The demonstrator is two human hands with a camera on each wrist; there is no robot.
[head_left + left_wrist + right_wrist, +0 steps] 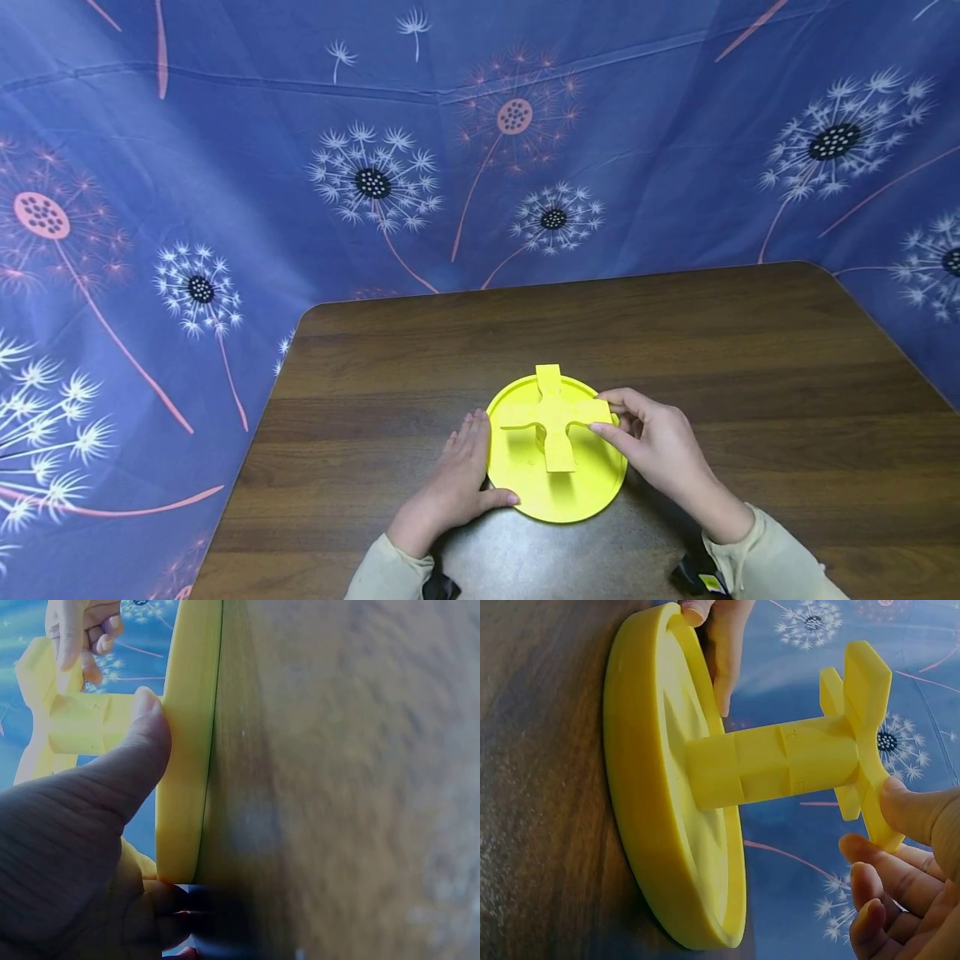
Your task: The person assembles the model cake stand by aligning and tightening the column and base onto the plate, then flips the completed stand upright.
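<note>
A round yellow base [525, 483] with a raised rim lies flat on the wooden table. From its middle rises a yellow post [780, 761], topped by a yellow four-armed cross piece [553, 412]. My left hand [461, 479] rests along the left side of the base, fingers fairly straight, with the thumb over the rim. In the left wrist view that thumb [142, 742] touches the base near its edge. My right hand [660, 442] pinches the right arm of the cross between thumb and fingers, as the right wrist view also shows.
The brown wooden table [375, 375] has rounded far corners. Behind it and at its sides hangs a blue cloth [262, 167] printed with dandelions. A dark wrist device [697, 575] sits below the right sleeve.
</note>
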